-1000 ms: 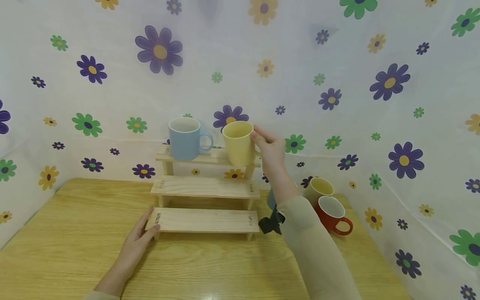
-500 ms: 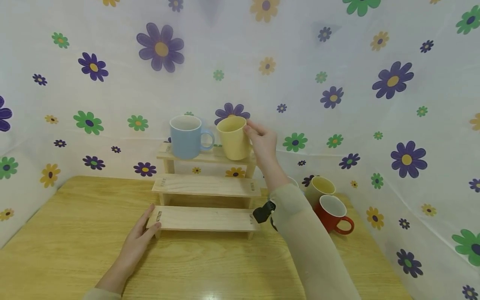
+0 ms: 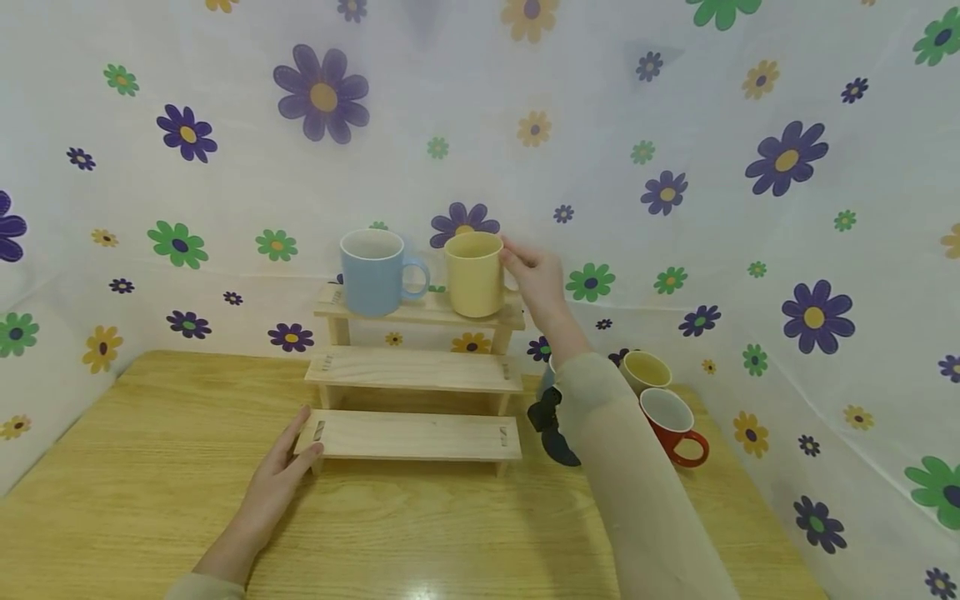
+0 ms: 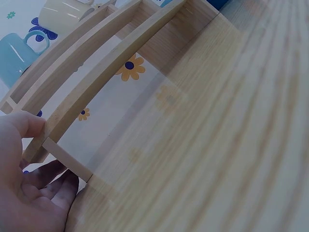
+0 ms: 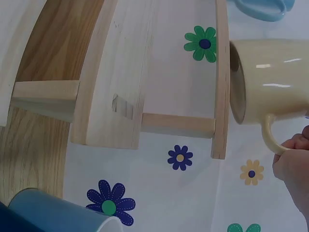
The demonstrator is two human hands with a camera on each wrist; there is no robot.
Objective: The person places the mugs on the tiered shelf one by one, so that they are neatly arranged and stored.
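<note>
A three-step wooden rack [image 3: 416,435] stands on the table. My left hand [image 3: 272,483] holds the left end of its lowest step; in the left wrist view the thumb lies over the board and the fingers curl by the leg. On the top step a light blue mug [image 3: 371,279] sits upright at the left, handle to the right. Beside it, at the right end of that step, is a yellow mug [image 3: 472,279]. My right hand [image 3: 542,287] pinches this mug's handle [image 5: 270,137], and the mug's base is right at the board in the right wrist view.
Right of the rack on the wooden table [image 3: 405,533] stand a red mug [image 3: 666,412] with white inside, another yellow mug [image 3: 647,371] and a blue mug [image 5: 58,215], partly behind my right arm. Flowered cloth walls [image 3: 480,100] enclose the back and sides.
The yellow mug has moved left and then back right, and its tilt has gone, so it now stands upright on the top step. My left hand has stayed on the rack.
</note>
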